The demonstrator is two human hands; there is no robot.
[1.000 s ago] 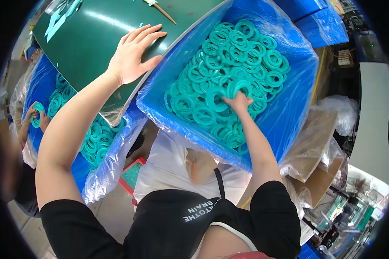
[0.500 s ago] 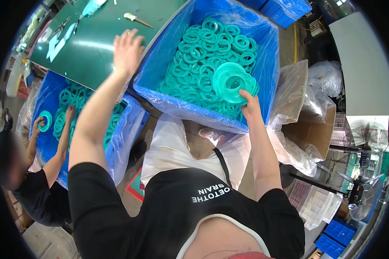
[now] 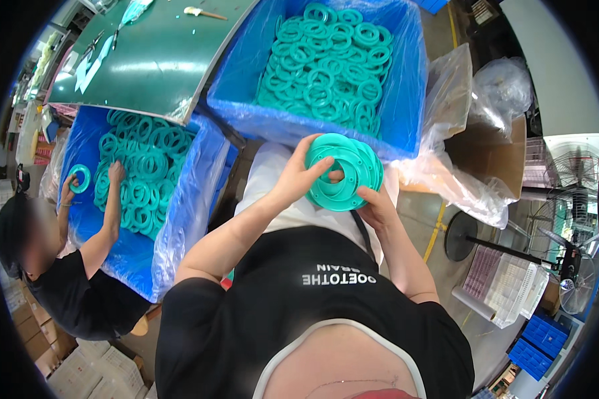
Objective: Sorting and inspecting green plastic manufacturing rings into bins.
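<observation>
The left hand (image 3: pixel 303 174) pinches one side of a stack of green rings (image 3: pixel 366 166), and the right hand (image 3: pixel 378 207) pinches the other side. The stack is on the person's side of the big blue bin (image 3: pixel 404 76), which has lots of loose rings (image 3: pixel 321 78) inside. A green table (image 3: pixel 156 76) is left of the bin
</observation>
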